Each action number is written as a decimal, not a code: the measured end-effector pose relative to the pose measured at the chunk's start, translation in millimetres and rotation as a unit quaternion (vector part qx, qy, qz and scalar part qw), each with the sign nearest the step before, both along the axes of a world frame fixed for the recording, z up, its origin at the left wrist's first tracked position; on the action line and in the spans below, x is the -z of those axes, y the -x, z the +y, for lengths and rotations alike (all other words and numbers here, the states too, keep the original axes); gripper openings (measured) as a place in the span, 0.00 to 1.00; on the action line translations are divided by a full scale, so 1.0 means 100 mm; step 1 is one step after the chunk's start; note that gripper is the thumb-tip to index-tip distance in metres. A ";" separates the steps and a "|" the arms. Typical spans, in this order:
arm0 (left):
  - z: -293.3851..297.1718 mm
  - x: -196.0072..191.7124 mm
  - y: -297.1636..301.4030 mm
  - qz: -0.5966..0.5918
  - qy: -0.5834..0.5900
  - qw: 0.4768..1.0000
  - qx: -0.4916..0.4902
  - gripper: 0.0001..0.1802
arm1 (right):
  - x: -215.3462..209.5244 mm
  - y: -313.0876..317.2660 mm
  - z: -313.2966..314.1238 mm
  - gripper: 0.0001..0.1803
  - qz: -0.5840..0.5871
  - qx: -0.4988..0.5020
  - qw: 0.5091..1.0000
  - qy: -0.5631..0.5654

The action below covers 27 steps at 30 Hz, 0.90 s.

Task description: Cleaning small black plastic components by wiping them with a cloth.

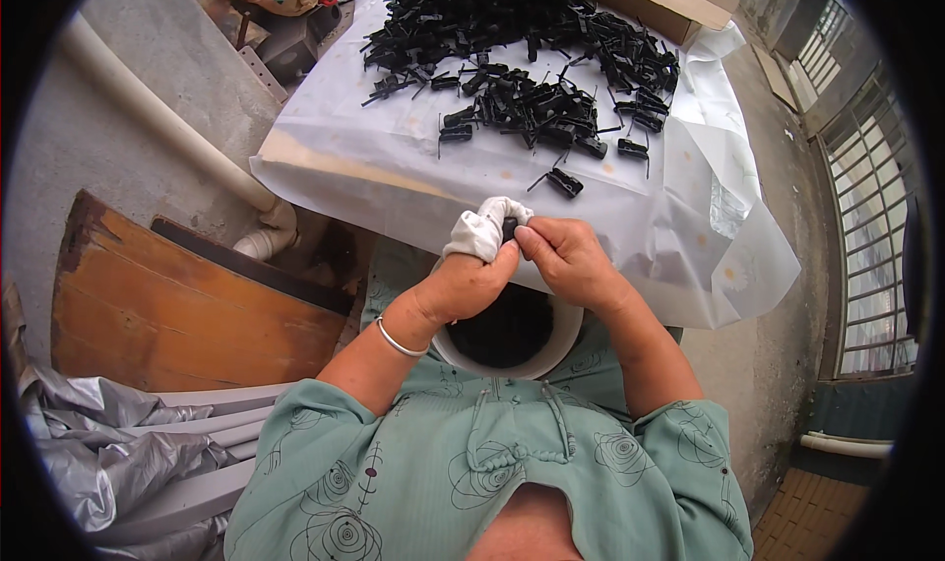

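My left hand (pixel 471 278), its fingers wrapped in white cloth (pixel 476 232), is closed on a small black plastic part (pixel 509 229). From the other side my right hand (pixel 569 256) pinches the same part between thumb and forefinger. Most of the part is hidden by my fingers. Both hands are above a white bucket (pixel 569 337) at my lap, which holds a dark mass (pixel 500 330) too dim to make out. A single black part with a thin pin (pixel 564 182) lies on the table just beyond my hands.
A big heap of similar black parts (pixel 536 108) covers the far side of a table under a translucent plastic sheet (pixel 345 167). Behind stands an open cardboard box (pixel 650 5). To the left are a pipe (pixel 167 118), a wooden board (pixel 187 305) and silver sheeting (pixel 98 433).
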<state>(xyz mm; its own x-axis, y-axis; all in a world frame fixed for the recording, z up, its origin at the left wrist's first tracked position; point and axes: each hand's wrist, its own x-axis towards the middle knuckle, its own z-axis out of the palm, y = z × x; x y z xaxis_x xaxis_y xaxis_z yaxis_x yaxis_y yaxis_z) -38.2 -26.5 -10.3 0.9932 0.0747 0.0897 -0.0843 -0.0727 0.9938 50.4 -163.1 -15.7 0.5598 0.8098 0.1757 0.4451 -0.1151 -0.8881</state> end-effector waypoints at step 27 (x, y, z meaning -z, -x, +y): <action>0.18 -0.07 -0.14 0.006 -0.066 0.997 0.048 0.20 | -0.11 -0.03 -0.20 0.17 -0.106 0.072 0.991 -0.046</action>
<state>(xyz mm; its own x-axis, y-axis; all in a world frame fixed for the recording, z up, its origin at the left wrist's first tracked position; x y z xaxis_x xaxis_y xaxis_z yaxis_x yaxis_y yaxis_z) -24.3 -9.0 -3.1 0.9962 -0.0326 0.0813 -0.0861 -0.1947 0.9771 53.4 -183.4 -4.6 0.6117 0.6989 0.3705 0.6071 -0.1144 -0.7864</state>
